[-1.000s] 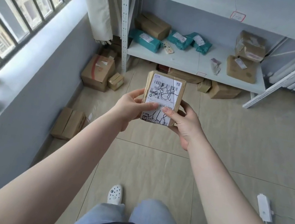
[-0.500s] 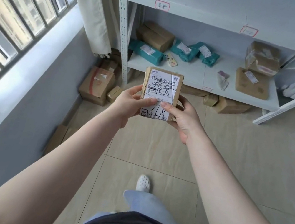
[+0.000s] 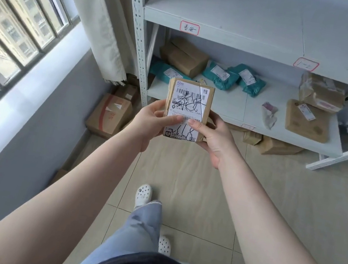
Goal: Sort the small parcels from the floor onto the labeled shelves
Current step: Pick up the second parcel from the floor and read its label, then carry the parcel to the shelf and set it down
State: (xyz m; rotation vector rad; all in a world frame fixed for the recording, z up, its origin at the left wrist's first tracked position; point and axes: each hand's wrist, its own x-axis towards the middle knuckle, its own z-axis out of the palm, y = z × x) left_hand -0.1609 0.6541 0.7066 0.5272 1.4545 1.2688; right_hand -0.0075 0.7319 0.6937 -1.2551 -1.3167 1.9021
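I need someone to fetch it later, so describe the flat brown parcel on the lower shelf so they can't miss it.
Find the grey metal rack beside the window and look at its lower shelf, right end. The flat brown parcel lies nearest the front edge; unlike the bulky taped box behind it, it is thin, with a small tilted label.

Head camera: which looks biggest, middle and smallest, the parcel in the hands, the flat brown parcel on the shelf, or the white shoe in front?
1. Held parcel, though it is nearest the camera.
2. Flat brown parcel, nearly as big.
3. White shoe.
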